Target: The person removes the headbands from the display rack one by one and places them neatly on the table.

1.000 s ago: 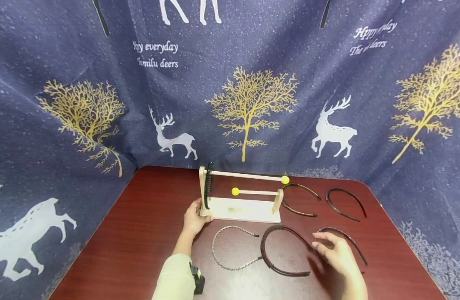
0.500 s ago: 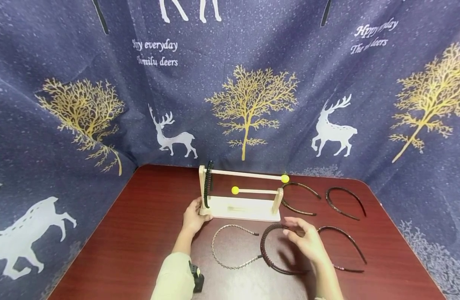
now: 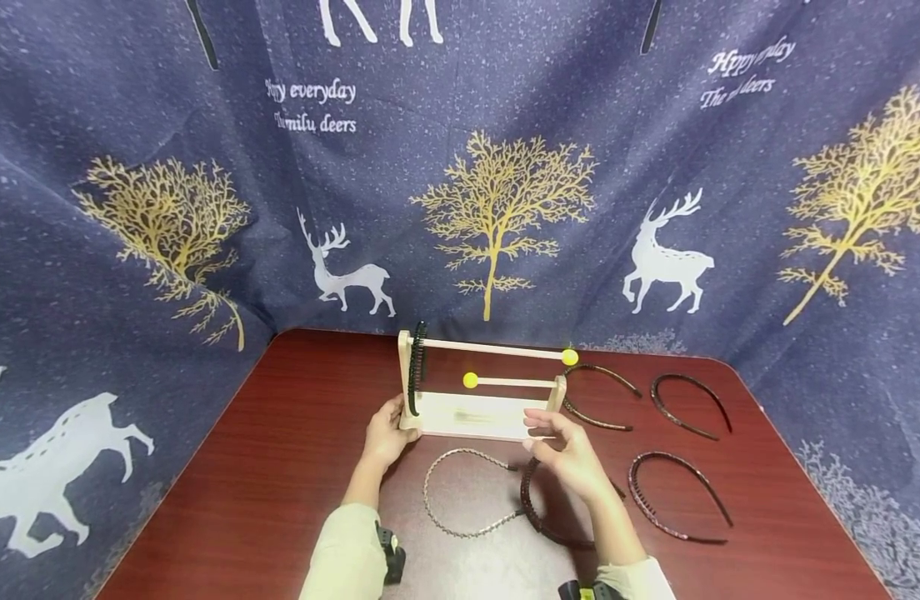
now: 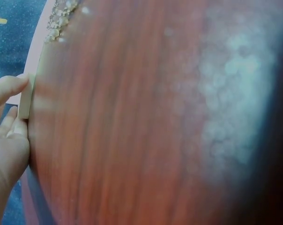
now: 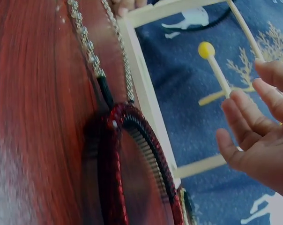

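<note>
A pale wooden headband rack (image 3: 445, 421) has two pegs tipped with yellow balls. A black toothed headband (image 3: 417, 375) hangs at the left end of its upper peg. My left hand (image 3: 386, 437) holds the left end of the base; in the left wrist view thumb and fingers pinch its edge (image 4: 26, 101). My right hand (image 3: 568, 458), fingers spread and holding nothing, hovers by the base's front right corner, over a dark red headband (image 5: 111, 178) that it partly covers in the head view. To the left lies a silver braided headband (image 3: 429, 492), one tip by the red band.
Right of the rack lie a gold-and-dark headband (image 3: 580, 417), a dark headband (image 3: 658, 404) farther right, and a purplish toothed headband (image 3: 643, 507) nearer the front. A blue deer-patterned cloth (image 3: 460, 250) hangs behind the red-brown table (image 3: 280, 483).
My right hand has moved left and forward, from the purplish headband across the dark red one to the rack's front right corner. My left hand stays on the rack.
</note>
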Motion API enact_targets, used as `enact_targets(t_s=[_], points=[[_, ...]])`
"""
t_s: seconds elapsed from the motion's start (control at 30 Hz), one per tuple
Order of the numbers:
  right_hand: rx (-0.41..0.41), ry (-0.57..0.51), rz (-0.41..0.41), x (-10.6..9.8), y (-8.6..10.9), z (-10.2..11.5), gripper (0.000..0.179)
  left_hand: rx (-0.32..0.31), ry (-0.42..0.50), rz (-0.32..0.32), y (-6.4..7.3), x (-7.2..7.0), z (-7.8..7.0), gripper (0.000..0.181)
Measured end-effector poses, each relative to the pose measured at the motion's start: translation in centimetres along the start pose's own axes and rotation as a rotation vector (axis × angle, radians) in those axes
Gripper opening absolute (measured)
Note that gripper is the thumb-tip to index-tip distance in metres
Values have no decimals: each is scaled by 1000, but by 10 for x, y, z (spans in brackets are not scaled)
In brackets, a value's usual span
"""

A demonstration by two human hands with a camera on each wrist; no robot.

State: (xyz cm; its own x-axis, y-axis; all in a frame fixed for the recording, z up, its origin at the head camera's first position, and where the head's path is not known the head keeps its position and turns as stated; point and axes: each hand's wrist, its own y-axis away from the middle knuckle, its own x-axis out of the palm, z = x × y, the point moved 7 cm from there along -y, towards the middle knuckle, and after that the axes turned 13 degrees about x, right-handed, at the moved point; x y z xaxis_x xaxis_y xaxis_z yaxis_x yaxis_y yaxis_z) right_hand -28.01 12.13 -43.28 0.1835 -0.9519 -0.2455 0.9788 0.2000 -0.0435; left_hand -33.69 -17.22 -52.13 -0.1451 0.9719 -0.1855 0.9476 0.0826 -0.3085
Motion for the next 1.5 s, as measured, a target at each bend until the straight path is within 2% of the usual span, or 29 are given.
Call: enact_targets(t_s=[0.3,0.53,0.63,0.83,1.07,1.5], points=[[-109,-86,97,20,-11,8,39,-4,18,10,1,1,0,71],[-174,-114,153,37,-21,20,41,-2,48,4,-3,1,-1,70],[-176,-121,166,44,-24,24,42,-1,32,8,-4,1,-1,71],[-124,-169,209,56,-29,39,43,-2,44,4,-3,1,-3,72],[-179,-186,233,74,-41,44,44,-1,64,0,-1,0,-2,71],[-136,-264,323,96,-53,54,45,-27,80,16,2,0,-2,71]])
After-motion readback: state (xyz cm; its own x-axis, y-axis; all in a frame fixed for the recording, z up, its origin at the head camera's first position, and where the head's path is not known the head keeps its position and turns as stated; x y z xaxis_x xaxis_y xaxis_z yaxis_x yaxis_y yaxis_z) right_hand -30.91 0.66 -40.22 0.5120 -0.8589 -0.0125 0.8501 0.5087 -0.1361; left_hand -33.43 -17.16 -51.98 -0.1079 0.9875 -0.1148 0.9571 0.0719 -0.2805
